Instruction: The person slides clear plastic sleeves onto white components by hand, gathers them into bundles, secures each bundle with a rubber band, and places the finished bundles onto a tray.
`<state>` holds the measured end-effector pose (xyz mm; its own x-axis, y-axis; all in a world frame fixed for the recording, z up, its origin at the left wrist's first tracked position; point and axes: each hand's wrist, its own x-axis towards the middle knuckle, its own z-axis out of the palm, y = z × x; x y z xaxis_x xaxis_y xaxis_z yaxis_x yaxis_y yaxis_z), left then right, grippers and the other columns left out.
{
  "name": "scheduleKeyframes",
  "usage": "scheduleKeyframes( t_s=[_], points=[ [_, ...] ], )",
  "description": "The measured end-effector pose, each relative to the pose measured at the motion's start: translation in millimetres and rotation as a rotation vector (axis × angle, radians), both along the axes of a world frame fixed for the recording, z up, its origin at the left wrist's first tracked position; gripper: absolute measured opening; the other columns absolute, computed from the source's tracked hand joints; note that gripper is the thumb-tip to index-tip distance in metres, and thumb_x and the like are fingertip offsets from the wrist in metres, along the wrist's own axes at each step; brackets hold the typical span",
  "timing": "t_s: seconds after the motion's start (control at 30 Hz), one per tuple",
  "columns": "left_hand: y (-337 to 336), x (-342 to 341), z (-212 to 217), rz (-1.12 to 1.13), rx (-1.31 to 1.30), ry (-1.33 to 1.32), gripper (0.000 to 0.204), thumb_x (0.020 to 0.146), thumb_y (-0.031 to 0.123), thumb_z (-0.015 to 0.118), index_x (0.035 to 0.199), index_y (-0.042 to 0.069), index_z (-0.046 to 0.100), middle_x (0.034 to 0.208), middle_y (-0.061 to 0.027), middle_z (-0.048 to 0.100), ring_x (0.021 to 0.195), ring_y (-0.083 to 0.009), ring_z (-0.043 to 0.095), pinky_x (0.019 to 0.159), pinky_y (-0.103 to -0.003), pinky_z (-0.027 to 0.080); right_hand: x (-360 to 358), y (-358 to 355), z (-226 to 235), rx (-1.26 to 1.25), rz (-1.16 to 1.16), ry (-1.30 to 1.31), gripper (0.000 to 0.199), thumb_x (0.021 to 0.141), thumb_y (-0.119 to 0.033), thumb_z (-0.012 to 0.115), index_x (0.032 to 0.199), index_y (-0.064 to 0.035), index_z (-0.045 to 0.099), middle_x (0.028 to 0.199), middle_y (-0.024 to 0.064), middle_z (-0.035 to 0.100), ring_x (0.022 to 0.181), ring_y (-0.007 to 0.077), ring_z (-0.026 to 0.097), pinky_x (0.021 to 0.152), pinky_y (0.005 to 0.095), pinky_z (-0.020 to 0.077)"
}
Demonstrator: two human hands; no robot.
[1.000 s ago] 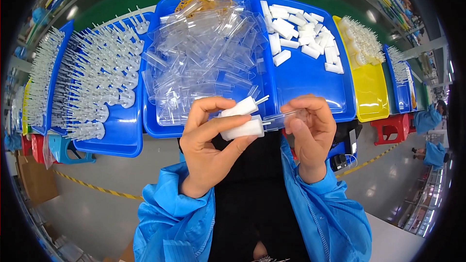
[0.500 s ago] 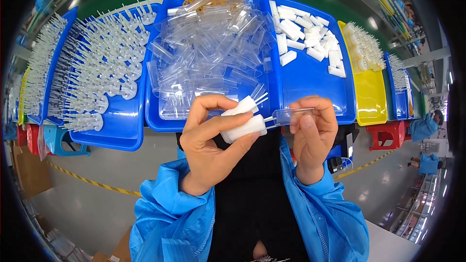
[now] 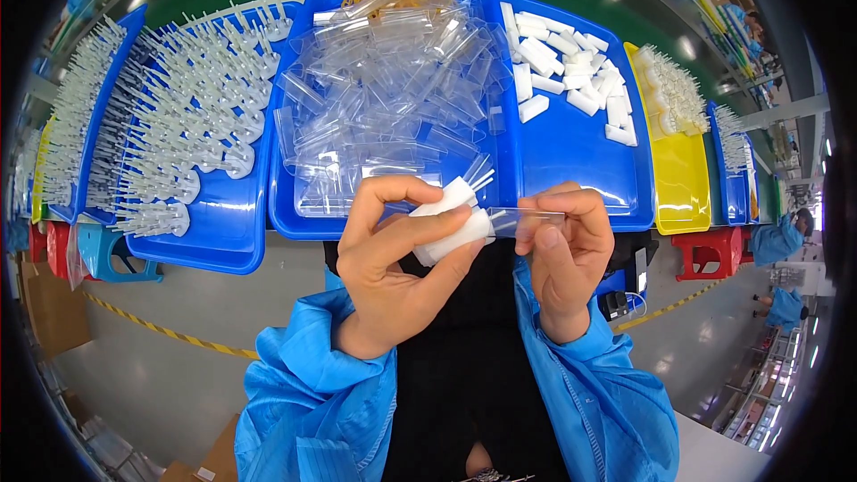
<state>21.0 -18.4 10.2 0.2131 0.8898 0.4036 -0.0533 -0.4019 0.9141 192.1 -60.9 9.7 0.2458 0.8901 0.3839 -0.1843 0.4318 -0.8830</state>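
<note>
White pieces' (image 3: 451,223) lower ends behind fingers (image 3: 402,236)

Open air lies in the lower half of the frame, around and below both hands (image 3: 473,250), above the grey floor (image 3: 178,375). Ahead, across the upper frame, a row of bins blocks the way: the middle blue bin (image 3: 295,223) is heaped with clear sleeves (image 3: 393,89), while the right blue bin (image 3: 571,170) has bare bottom below its white blocks (image 3: 562,62).
</note>
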Motion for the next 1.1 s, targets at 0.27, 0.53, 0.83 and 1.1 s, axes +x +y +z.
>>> scheduleKeyframes(
  t_s=[0.27, 0.53, 0.83, 1.1],
  points=[
    [2, 1, -1, 0.024, 0.136, 0.046, 0.03, 0.068, -0.002, 0.08, 0.097, 0.004, 0.073, 0.101, -0.0093, 0.057, 0.077, -0.0151, 0.062, 0.057, -0.023, 0.051, 1, -1, 2, -0.028, -0.029, -0.051, 0.02, 0.09, -0.003, 0.062, 0.106, 0.0043, 0.055, 0.1, 0.0148, 0.062, 0.075, 0.0126, 0.062, 0.066, 0.0235, 0.0525],
    [1, 0, -1, 0.002, 0.123, 0.135, 0.026, 0.069, 0.0, 0.079, 0.093, 0.007, 0.074, 0.1, -0.0078, 0.058, 0.083, -0.0167, 0.058, 0.053, -0.022, 0.045, 4, -2, 3, -0.016, -0.035, -0.086, 0.02, 0.089, -0.002, 0.062, 0.106, 0.0058, 0.055, 0.101, 0.016, 0.062, 0.074, 0.0126, 0.062, 0.065, 0.0231, 0.0514],
    [5, 2, -1, -0.034, 0.146, 0.107, 0.029, 0.069, -0.003, 0.079, 0.096, 0.003, 0.072, 0.102, -0.0104, 0.058, 0.088, -0.021, 0.062, 0.064, -0.027, 0.055, 11, 6, 3, -0.282, 0.087, 0.038, 0.025, 0.087, 0.004, 0.062, 0.111, 0.0083, 0.056, 0.103, 0.0153, 0.061, 0.077, 0.0117, 0.062, 0.067, 0.0233, 0.0519],
    [-1, 3, 3, -0.065, 0.231, 0.246, 0.043, 0.067, -0.005, 0.077, 0.108, 0.003, 0.068, 0.114, -0.0132, 0.055, 0.089, -0.027, 0.063, 0.072, -0.03, 0.054, 1, 9, -1, -0.043, -0.233, -0.474, 0.059, 0.074, 0.0, 0.077, 0.126, 0.0055, 0.051, 0.117, 0.0128, 0.048, 0.094, 0.0178, 0.061, 0.08, 0.0282, 0.0526]
  ],
)
